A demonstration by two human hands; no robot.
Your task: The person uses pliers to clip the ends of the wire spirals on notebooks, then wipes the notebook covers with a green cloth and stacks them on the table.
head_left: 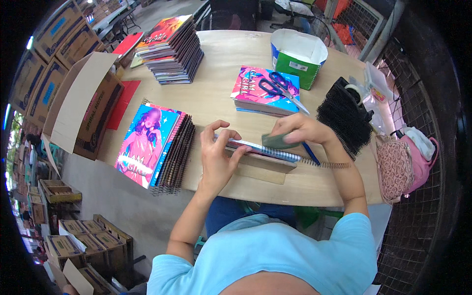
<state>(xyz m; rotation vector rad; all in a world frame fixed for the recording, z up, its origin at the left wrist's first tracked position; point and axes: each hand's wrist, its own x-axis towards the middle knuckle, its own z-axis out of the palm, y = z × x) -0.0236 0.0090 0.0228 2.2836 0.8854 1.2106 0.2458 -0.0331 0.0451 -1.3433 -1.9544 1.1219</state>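
An unbound notebook (255, 150) stands on its edge near the table's front, spine upward. My left hand (219, 152) is closed on its left end, thumb and fingers on either side. A dark wire spiral (334, 165) runs along the spine and sticks out past the right end, under my right forearm. Pinched in my right hand (307, 132) is a folded dark green pad (280, 141), held against or just above the coil; contact cannot be made out. A blue pen (310, 153) lies beside the coil. Beneath the notebook is a flat tan piece (260, 173).
Coil-bound notebooks (147, 142) are stacked at left, with a taller pile (169, 51) behind. Scissors (282, 89) rest on another notebook stack (246, 88). Black wire coils (344, 118), a green box (300, 66) and a tape roll (354, 93) stand right. A carton (96, 115) is at far left.
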